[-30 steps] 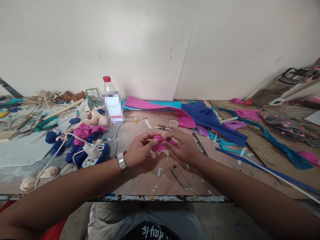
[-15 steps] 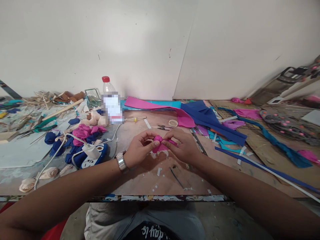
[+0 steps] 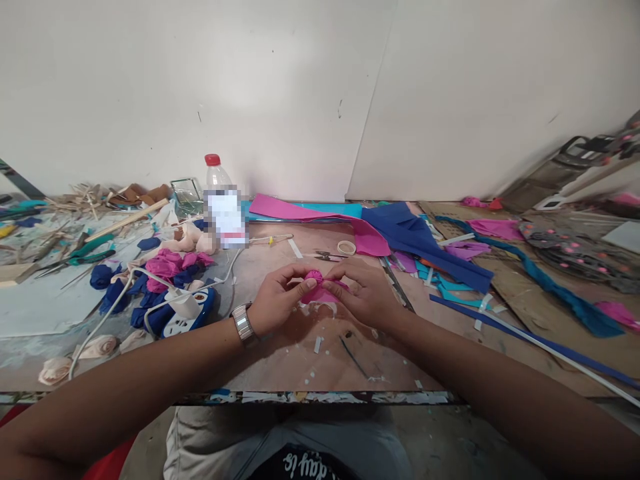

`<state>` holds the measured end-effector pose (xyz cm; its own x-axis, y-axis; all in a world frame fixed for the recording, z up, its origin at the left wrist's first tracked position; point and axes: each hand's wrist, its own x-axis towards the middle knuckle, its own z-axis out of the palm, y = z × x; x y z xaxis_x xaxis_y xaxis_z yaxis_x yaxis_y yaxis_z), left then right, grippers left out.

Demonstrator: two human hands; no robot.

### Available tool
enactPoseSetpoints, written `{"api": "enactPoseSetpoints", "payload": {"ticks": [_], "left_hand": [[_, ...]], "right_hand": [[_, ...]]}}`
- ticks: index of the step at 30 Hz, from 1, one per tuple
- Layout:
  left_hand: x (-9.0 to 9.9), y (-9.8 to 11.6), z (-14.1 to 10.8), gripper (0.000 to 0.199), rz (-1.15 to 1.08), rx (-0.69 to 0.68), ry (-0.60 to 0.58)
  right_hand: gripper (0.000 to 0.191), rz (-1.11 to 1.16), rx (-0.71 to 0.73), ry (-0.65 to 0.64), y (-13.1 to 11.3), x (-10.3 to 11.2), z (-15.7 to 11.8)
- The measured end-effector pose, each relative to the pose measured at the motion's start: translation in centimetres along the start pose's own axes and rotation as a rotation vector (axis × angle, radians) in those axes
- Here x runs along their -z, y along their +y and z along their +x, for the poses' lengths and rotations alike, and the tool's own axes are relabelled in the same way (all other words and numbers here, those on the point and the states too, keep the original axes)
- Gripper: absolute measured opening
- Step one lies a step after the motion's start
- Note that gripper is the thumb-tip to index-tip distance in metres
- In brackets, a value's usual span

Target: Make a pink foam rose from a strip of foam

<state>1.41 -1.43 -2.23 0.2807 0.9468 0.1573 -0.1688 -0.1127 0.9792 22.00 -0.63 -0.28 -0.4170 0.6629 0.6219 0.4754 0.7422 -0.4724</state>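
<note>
Between both hands, above the middle of the table, is a pink crepe paper flower (image 3: 315, 275) with a gathered, rolled top and a loose strip below it. My left hand (image 3: 280, 297), a metal watch on its wrist, pinches the flower from the left with thumb and fingers. From the right, my right hand (image 3: 367, 293) grips the paper strip close to the flower, thumb pressed against the fingers. Part of the strip is hidden behind the fingers. Just beyond my hands a roll of tape (image 3: 346, 248) lies beside small scissors (image 3: 327, 256).
Finished paper flowers (image 3: 163, 265) are heaped at left around a blue power strip (image 3: 200, 313). A red-capped bottle (image 3: 218, 175) stands behind a phone (image 3: 227, 217). Pink paper (image 3: 310, 212) and blue paper (image 3: 425, 243) lie toward the wall. Green-handled pliers (image 3: 90, 252) rest far left.
The pink flower has turned slightly between my fingers, and its loose strip shows a little differently. Both hands keep nearly the same place.
</note>
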Motion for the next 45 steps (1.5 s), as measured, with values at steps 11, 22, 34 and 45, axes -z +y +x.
{"api": "enactPoseSetpoints", "payload": {"ticks": [11,22,34,45], "left_hand": [[0.1,-0.1,0.0,0.042,0.062,-0.006,-0.114],[-0.2,0.1,-0.2,0.051,-0.011,0.080,-0.162],[-0.1,-0.3,0.1,0.039,-0.001,0.015,0.081],[0.0,0.5,-0.1,0.042,0.122,0.094,-0.026]], "right_hand": [[0.033,0.030,-0.033,-0.037,0.3,-0.2,-0.1],[0.029,0.089,0.143,-0.175,0.1,0.0,0.0],[0.027,0.033,-0.035,0.022,0.3,0.0,0.1],[0.037,0.046,-0.028,0.033,0.4,-0.1,-0.2]]}}
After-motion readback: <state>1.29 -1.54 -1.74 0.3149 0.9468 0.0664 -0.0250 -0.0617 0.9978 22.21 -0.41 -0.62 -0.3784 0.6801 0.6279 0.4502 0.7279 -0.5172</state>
